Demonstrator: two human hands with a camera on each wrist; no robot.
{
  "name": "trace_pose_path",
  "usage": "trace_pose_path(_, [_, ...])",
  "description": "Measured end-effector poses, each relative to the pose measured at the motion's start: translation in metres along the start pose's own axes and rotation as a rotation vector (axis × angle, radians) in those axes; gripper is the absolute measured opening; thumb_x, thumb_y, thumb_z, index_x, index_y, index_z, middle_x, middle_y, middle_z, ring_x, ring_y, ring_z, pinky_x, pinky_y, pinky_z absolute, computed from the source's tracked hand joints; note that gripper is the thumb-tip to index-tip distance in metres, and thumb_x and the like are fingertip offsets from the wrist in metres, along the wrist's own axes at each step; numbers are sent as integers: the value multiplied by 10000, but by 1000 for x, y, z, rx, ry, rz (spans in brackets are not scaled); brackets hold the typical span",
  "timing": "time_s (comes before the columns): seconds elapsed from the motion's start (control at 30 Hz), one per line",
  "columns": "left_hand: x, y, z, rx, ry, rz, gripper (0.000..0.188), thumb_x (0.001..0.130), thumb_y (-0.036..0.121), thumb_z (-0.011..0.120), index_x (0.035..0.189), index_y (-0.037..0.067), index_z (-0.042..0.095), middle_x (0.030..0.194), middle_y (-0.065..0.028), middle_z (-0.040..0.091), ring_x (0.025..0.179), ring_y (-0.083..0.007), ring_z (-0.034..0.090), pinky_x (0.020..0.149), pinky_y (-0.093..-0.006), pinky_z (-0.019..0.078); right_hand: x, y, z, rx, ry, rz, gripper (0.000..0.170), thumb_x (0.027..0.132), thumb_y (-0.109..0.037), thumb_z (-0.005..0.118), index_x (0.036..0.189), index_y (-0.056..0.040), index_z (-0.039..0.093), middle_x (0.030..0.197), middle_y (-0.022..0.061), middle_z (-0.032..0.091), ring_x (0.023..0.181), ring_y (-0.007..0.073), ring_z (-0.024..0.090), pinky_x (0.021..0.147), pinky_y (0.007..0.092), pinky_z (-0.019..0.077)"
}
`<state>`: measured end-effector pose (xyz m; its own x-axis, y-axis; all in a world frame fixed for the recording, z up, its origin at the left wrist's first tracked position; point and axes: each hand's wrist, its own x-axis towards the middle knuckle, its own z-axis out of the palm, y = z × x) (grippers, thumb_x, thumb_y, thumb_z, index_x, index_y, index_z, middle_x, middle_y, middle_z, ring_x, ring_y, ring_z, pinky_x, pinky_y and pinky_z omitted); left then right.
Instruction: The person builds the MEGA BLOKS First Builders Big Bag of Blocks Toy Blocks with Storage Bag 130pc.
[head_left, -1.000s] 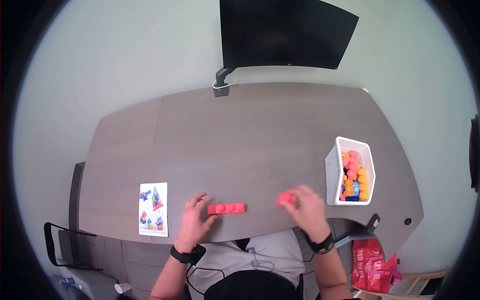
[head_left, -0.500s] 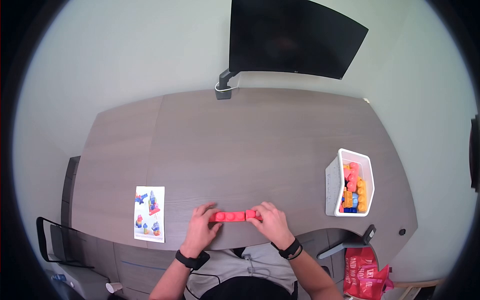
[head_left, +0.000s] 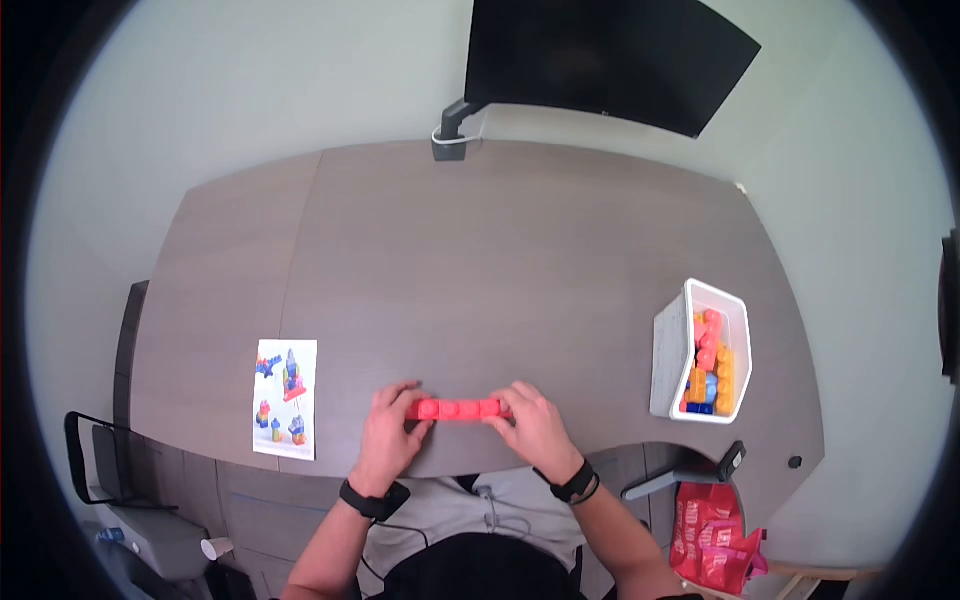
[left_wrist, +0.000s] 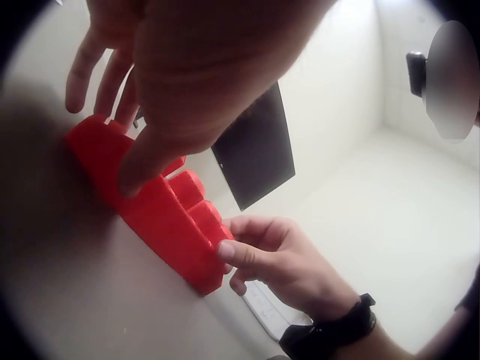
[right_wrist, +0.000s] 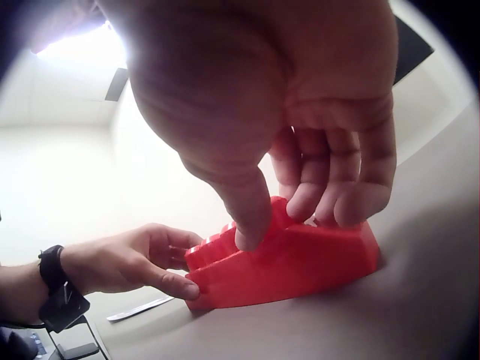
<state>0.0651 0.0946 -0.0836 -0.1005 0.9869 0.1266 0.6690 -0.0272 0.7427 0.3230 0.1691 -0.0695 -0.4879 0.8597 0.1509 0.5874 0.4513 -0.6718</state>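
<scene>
A row of red toy building bricks, studs up, lies on the desk near its front edge. The pieces stand end to end, with no gap showing in the head view. My left hand pinches the left end, thumb on the near side and fingers behind. At the right end my right hand pinches the row between thumb and fingers. The left wrist view shows the bricks' smooth near side under my left thumb. Seen from the right wrist, the red side wall rests on the desk.
To the left lies a printed sheet picturing brick models. A white bin of red, yellow and blue bricks stands at the right. Behind, a monitor hangs on an arm. A red bag is below the desk's right edge.
My right hand has brought a small red brick leftward to the right end of the longer one, closing the gap. My left hand has gone from beside the longer brick to gripping its left end.
</scene>
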Motion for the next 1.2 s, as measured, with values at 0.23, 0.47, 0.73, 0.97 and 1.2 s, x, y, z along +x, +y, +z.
trace_pose_path(0.23, [2, 0, -12, 62, 19, 71, 534, 760, 77, 972, 1255, 79, 771, 1453, -131, 705, 1330, -382, 653, 1072, -478, 580, -11, -11, -55, -184, 84, 59, 483, 889, -230, 924, 1300, -81, 720, 1067, 97, 739, 960, 319, 754, 769, 473, 619])
trace_pose_path(0.47, [5, -11, -17, 58, 1, 95, 542, 746, 92, 988, 1245, 74, 777, 1457, -140, 714, 1305, -355, 677, 961, -451, 613, -27, 54, -182, -528, 578, 541, 549, 898, -312, 917, 1338, -65, 701, 1119, 147, 771, 1071, 389, 763, 870, 504, 620])
trace_pose_path(0.73, [11, 9, -29, 1, 55, 79, 432, 847, 172, 943, 1238, 76, 786, 1442, -151, 737, 1286, -341, 695, 909, -417, 591, -27, 95, -246, -483, 487, 783, 393, 968, -391, 858, 1068, -16, 796, 1043, 219, 810, 990, 444, 783, 872, 544, 604])
trace_pose_path(0.97, [17, 10, -32, -67, 81, 104, 359, 876, 158, 905, 1208, 77, 795, 1406, -146, 753, 1252, -347, 708, 935, -436, 592, -12, 147, -262, -819, 328, 957, 377, 924, -332, 838, 1156, -39, 787, 1179, 233, 802, 1122, 449, 779, 952, 547, 634])
trace_pose_path(1.2, [2, 2, -44, -134, 88, 5, 325, 890, 147, 886, 1191, 63, 795, 1369, -161, 760, 1249, -402, 699, 1025, -483, 579, -21, 184, -260, -946, 240, 930, 474, 868, -337, 928, 1179, -24, 755, 1178, 217, 792, 1129, 441, 780, 935, 527, 654])
